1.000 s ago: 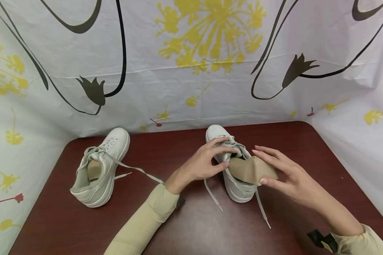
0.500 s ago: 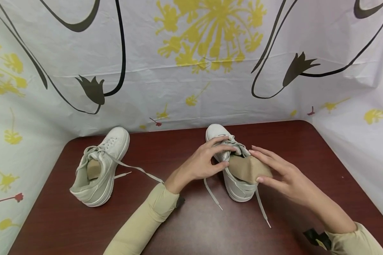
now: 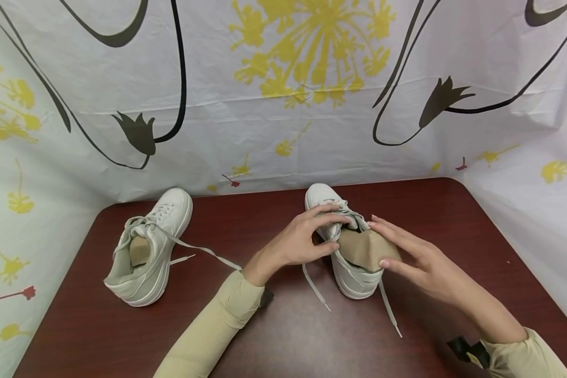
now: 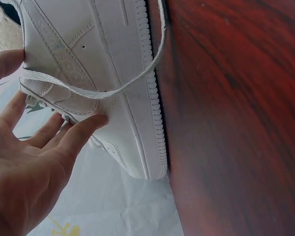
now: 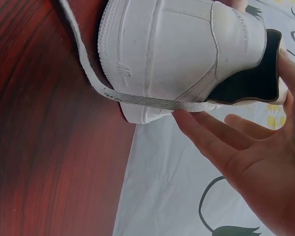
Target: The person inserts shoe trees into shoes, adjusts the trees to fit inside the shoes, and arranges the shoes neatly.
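Note:
A white sneaker (image 3: 356, 285) with loosened laces stands on the table, toe toward the back. From its opening a tan cardboard-like insert (image 3: 366, 249) sticks up at the heel. My left hand (image 3: 295, 241) holds the sneaker at the tongue and collar; in the left wrist view its fingertips (image 4: 99, 121) touch the white upper. My right hand (image 3: 430, 268) pinches the insert between thumb and fingers. In the right wrist view, the right hand (image 5: 270, 162) has fingers near a lace (image 5: 137, 100) along the sneaker's side. The insert's lower part is hidden inside.
A second white sneaker (image 3: 163, 244) stands at the left, with a tan insert (image 3: 139, 251) inside and a lace (image 3: 212, 256) trailing toward my left wrist. Two lace ends hang onto the dark red table (image 3: 283, 346). A patterned white cloth (image 3: 264, 147) rises behind the table.
My right hand has moved slightly left with the insert, which sits a little further in over the sneaker's opening. The left hand has hardly moved.

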The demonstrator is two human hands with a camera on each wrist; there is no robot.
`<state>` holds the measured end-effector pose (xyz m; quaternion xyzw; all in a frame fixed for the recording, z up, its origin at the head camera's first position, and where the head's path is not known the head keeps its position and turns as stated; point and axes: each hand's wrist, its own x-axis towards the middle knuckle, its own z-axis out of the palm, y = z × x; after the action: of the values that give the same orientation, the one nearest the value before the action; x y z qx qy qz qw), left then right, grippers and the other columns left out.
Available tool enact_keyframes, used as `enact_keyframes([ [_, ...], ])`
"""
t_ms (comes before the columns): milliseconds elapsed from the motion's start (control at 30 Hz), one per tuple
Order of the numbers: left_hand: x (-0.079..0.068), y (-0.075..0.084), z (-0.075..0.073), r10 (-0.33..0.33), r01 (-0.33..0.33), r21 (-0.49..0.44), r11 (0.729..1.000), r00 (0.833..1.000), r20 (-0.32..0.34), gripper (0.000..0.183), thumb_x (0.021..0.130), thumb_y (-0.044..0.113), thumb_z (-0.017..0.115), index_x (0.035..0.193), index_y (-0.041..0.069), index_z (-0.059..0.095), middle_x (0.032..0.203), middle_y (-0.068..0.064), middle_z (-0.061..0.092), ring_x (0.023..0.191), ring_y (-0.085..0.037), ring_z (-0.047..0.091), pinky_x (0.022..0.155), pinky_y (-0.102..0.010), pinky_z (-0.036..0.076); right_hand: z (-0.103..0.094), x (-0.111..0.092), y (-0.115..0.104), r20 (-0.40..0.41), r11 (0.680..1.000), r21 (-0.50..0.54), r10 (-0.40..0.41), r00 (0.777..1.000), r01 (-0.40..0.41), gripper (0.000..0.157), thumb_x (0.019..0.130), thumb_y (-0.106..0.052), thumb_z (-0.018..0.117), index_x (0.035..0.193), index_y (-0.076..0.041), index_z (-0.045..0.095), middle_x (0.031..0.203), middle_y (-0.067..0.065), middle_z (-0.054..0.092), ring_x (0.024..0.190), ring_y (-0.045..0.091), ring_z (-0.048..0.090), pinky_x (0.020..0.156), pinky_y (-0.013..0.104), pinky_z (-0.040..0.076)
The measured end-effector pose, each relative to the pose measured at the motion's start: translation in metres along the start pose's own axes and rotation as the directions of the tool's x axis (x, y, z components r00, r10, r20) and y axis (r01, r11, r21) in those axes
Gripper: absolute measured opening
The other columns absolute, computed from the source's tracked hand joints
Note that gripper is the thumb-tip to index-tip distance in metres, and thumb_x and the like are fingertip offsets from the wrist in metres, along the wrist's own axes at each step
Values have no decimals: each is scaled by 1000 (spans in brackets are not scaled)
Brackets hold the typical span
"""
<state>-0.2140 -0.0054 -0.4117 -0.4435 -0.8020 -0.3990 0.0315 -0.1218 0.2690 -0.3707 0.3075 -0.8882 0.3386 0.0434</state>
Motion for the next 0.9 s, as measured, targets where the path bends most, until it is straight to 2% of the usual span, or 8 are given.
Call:
enact_keyframes([
  [267,0,1,-1,-1,1,-8,1000,1000,-2,49,85,20,74,133,23,63,148,-4,47,137,-15,43,110,-28,36,2,3,2,-18,1000,19,-6,1000,6,69,83,3,76,146,-9,50,157,6,36,143,19,36,111,15,27],
  [333,0,0,-1,-4,4,-5,1000,1000,2,50,85,21,75,134,23,62,148,-4,47,137,-15,43,110,-29,36,3,4,2,-24,999,31,-13,1000,13,68,82,3,77,145,-8,51,157,7,37,143,19,36,108,14,31],
  [533,-1,0,-2,-12,12,1,1000,1000,-3,51,85,21,75,135,23,62,148,-5,47,138,-15,41,110,-31,36,5,9,0,-21,999,52,-9,1000,10,67,84,4,75,145,-9,52,157,7,35,140,7,38,91,15,48],
  [600,-2,-1,-1,-13,13,-4,1000,1000,-5,51,86,21,74,135,23,62,148,-5,47,138,-14,41,110,-31,36,6,9,-1,-35,1000,4,-13,999,13,67,84,1,77,145,-12,52,157,6,37,138,6,40,94,13,45],
  [767,-2,-1,2,-23,23,-3,1000,1000,16,50,88,24,73,136,25,61,149,-3,46,139,-13,40,110,-30,36,8,6,-1,-81,995,-96,-31,996,23,69,80,-5,82,143,-15,55,153,4,42,137,10,43,103,8,30],
  [900,-2,-1,1,-25,24,10,1000,1000,11,51,88,24,74,136,25,60,150,-2,46,139,-12,39,110,-29,36,9,9,-1,-98,998,-65,-23,995,17,69,76,-3,84,140,-14,59,152,5,44,136,16,46,105,11,30],
])
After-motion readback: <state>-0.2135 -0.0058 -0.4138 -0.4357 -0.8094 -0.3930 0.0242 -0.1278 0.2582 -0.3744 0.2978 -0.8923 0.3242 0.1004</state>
